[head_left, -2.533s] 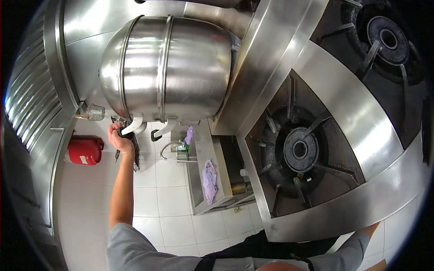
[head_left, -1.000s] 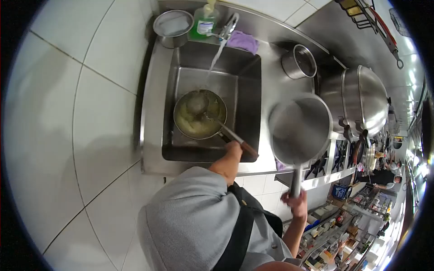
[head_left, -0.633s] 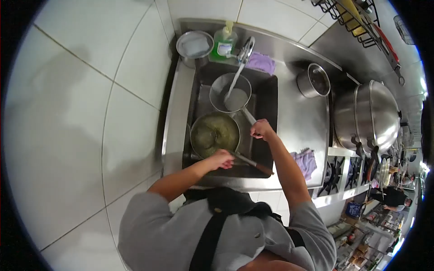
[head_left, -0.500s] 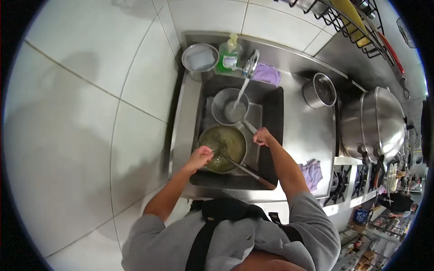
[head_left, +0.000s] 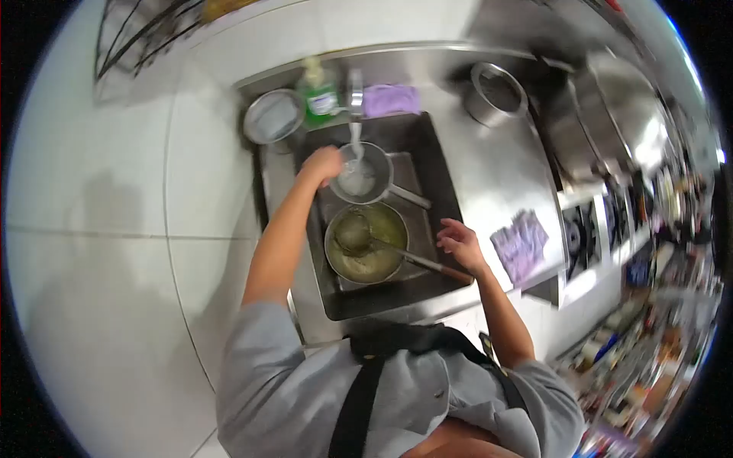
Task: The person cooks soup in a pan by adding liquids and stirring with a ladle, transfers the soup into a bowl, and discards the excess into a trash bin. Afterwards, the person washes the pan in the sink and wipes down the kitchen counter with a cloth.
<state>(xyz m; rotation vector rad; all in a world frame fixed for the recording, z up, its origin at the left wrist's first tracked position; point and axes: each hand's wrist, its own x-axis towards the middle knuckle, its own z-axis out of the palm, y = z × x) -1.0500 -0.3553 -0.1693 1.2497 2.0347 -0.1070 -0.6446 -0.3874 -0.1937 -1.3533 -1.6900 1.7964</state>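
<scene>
Left hand (head_left: 324, 165) fingers curled at left rim of saucepan (head_left: 380, 169); blurred, can't tell if gripping. Right hand (head_left: 460, 243) loose, fingers spread, holding nothing, over sink's right edge near end of ladle (head_left: 354, 233). Saucepan in sink (head_left: 441, 200), under running tap (head_left: 356, 93), water inside, handle pointing right. Pan (head_left: 330, 256) with yellowish liquid just in front, ladle bowl in it, ladle handle reaching toward right edge. Green soap bottle (head_left: 319, 101) and purple cloth (head_left: 392, 100) behind sink, second cloth (head_left: 521, 246) on right counter.
</scene>
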